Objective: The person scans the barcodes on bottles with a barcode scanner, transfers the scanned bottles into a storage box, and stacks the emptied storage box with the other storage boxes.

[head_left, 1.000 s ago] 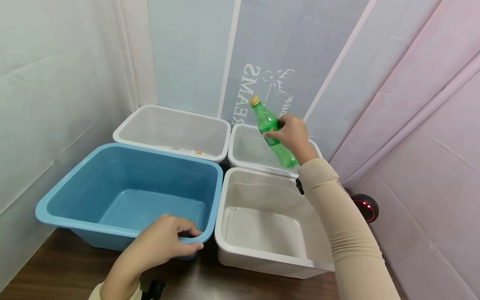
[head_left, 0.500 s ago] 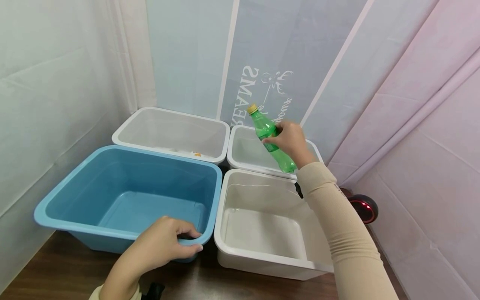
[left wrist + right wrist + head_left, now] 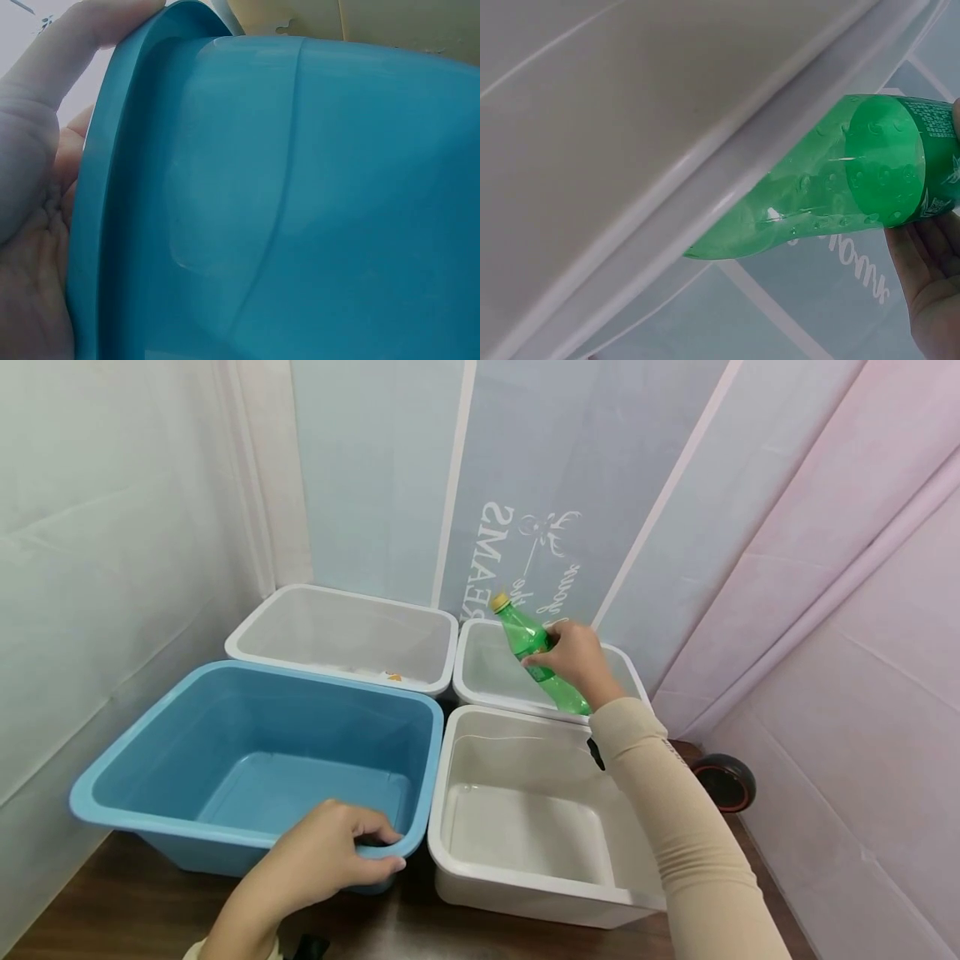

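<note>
In the head view my right hand (image 3: 579, 658) holds a green plastic soda bottle (image 3: 522, 633) with a yellow cap, its fingers and thumb round the label. The bottle leans, cap up and to the left, over the white bin (image 3: 480, 670) at the back right. From the right wrist, the base of the bottle (image 3: 810, 184) is partly hidden behind a pale bin rim (image 3: 727, 176). My left hand (image 3: 324, 852) grips the near right corner of a blue tub (image 3: 176, 693); in the left wrist view its thumb lies on the rim (image 3: 94, 202).
An off-white bin (image 3: 525, 827) stands at the front right, below my right forearm. Another white bin (image 3: 345, 627), with a small orange and white scrap (image 3: 393, 677) inside, is at the back left. A round black device (image 3: 723, 782) sits by the right curtain.
My right hand has lowered the bottle toward the back right bin. The left hand keeps its grip on the tub, and the head view has tilted slightly up.
</note>
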Available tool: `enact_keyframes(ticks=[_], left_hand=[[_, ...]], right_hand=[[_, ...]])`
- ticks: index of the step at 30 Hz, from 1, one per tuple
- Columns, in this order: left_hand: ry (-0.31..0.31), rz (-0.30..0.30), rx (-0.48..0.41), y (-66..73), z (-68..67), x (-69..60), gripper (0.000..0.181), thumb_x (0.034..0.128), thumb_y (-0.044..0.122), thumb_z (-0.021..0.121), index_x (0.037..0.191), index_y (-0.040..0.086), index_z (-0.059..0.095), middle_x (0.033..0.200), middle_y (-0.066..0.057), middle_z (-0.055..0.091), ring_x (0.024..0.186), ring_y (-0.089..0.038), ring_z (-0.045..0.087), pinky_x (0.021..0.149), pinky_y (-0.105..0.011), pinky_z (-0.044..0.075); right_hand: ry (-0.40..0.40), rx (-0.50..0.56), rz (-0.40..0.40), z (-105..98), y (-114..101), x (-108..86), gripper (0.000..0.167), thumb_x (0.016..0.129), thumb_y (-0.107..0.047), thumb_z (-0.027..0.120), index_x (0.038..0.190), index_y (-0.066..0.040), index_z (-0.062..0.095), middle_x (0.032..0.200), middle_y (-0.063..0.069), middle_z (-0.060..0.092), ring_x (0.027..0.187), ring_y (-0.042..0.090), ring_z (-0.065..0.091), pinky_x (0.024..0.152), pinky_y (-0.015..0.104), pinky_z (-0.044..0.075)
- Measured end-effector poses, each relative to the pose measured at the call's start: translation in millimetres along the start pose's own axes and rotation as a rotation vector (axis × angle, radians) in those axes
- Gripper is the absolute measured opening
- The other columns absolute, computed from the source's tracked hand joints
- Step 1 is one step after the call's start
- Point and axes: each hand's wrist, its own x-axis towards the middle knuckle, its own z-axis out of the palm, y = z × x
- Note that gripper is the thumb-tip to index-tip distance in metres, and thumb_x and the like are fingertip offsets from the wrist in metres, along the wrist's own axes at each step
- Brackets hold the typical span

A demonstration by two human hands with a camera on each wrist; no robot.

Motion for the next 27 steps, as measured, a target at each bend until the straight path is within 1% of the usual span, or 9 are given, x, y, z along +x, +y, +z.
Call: enact_keyframes(ticks=[6,10,16,20,27], left_hand=[[0.0,-0.005,-0.003,-0.1,0.2,0.7,0.019,0.0831,0.036,0.079,0.095,0.022,0.079,0.086,0.014,0.074,0.071,0.004,0.056,0.065,-0.02,0.047],[0.001,0.004,-0.001,0.1,0.3,0.6,0.019,0.0833,0.036,0.079,0.095,0.021,0.079,0.086,0.014,0.074,0.071,0.005,0.055,0.064,-0.02,0.047],[-0.001,-0.018,-0.003,0.7,-0.4,1.9,0.019,0.083,0.036,0.079,0.095,0.022,0.079,0.086,0.014,0.074,0.071,0.004,0.056,0.065,-0.021,0.047],[-0.003,-0.008,-0.003,0.7,-0.4,1.8,0.019,0.0834,0.037,0.079,0.095,0.021,0.079,0.087,0.014,0.074,0.071,0.004,0.056,0.064,-0.021,0.047],[-0.001,-0.015,-0.011,0.8,-0.3,2.2,0.02,0.0833,0.037,0.078,0.095,0.021,0.079,0.088,0.014,0.074,0.071,0.004,0.056,0.064,-0.021,0.047]], right_hand=[[-0.021,-0.003,0.004,4.2,2.0,-1.5,0.055,0.075,-0.035,0.087,0.113,0.001,0.07,0.099,0.015,0.071,0.085,0.025,0.059,0.077,0.039,0.051],[-0.034,-0.017,0.004,7.4,4.5,-1.7,0.055,0.074,-0.034,0.088,0.112,0.001,0.07,0.099,0.015,0.071,0.085,0.026,0.06,0.077,0.039,0.051],[-0.085,-0.019,0.012,11.5,8.5,-2.0,0.055,0.075,-0.033,0.087,0.113,0.002,0.069,0.1,0.015,0.071,0.086,0.025,0.06,0.079,0.04,0.051],[-0.109,-0.036,0.024,14.1,11.0,-1.9,0.054,0.075,-0.033,0.087,0.113,0.001,0.069,0.1,0.015,0.071,0.086,0.025,0.059,0.08,0.039,0.051],[-0.16,-0.053,0.051,19.2,16.3,-0.8,0.063,0.075,-0.032,0.087,0.123,0.003,0.065,0.108,0.016,0.069,0.092,0.025,0.058,0.083,0.04,0.05]])
